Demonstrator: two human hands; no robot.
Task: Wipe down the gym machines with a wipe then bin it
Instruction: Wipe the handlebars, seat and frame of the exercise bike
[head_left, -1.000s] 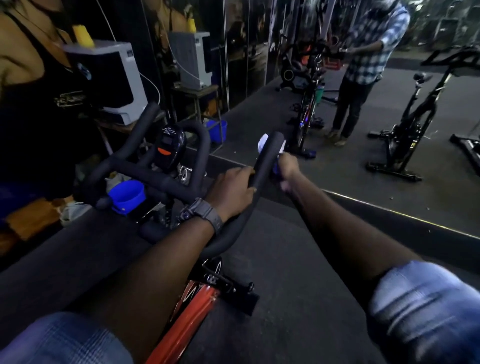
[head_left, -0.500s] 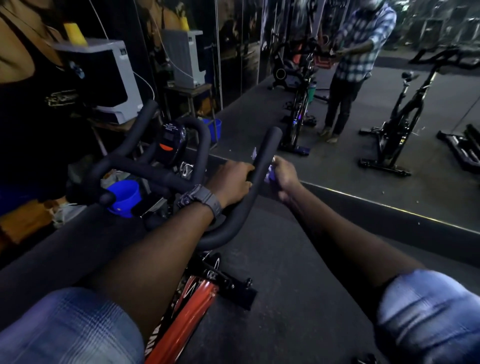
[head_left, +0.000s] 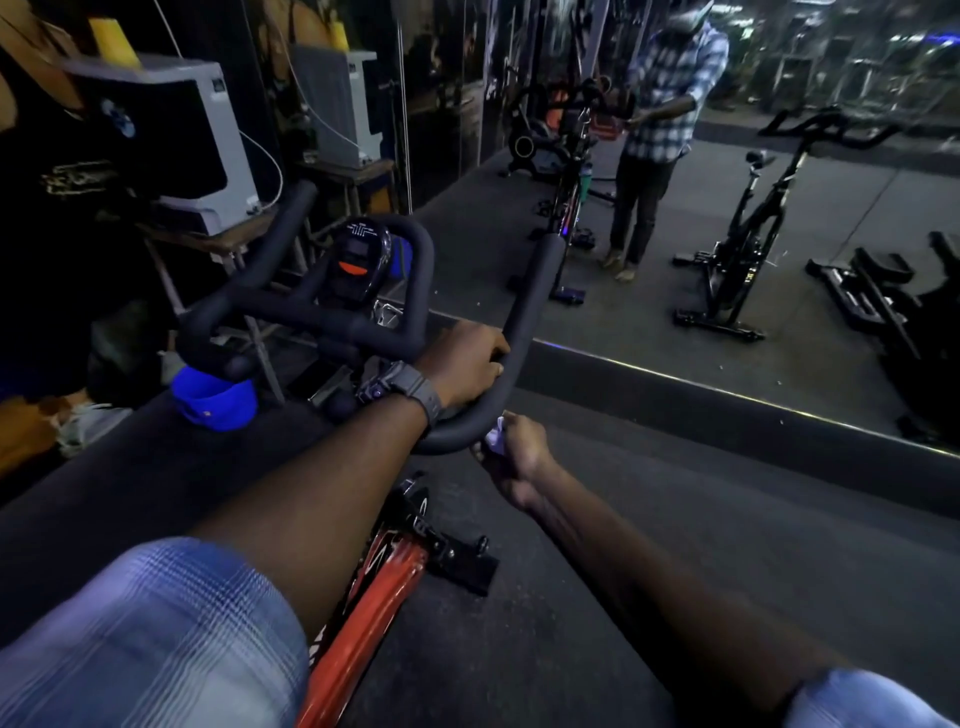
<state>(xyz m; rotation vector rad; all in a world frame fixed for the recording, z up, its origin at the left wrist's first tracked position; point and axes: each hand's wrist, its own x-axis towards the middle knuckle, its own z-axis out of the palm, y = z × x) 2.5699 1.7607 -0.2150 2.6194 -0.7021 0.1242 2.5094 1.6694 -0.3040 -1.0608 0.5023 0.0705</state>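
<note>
Mid-wipe: right hand (head_left: 519, 457) pinches crumpled white wipe (head_left: 496, 435) against black foam handlebar (head_left: 524, 322), left hand (head_left: 462, 364) fingers curled round bar; other machines & binning left.

A gym: a spin bike's padded handlebars (head_left: 524, 332) near, a wall mirror (head_left: 727, 208) far right reflecting more exercise bikes (head_left: 743, 249), dark rubber floor (head_left: 597, 597).

Spin bike, black handlebar (head_left: 524, 322), red frame (head_left: 363, 639). Left hand (head_left: 462, 364) grips the right bar's lower bend. Right hand (head_left: 514, 457) holds a white wipe (head_left: 496, 436) against the bend's underside. Console (head_left: 358, 260) at centre; blue cup (head_left: 215, 400) below left; mirror (head_left: 727, 234) ahead.
</note>
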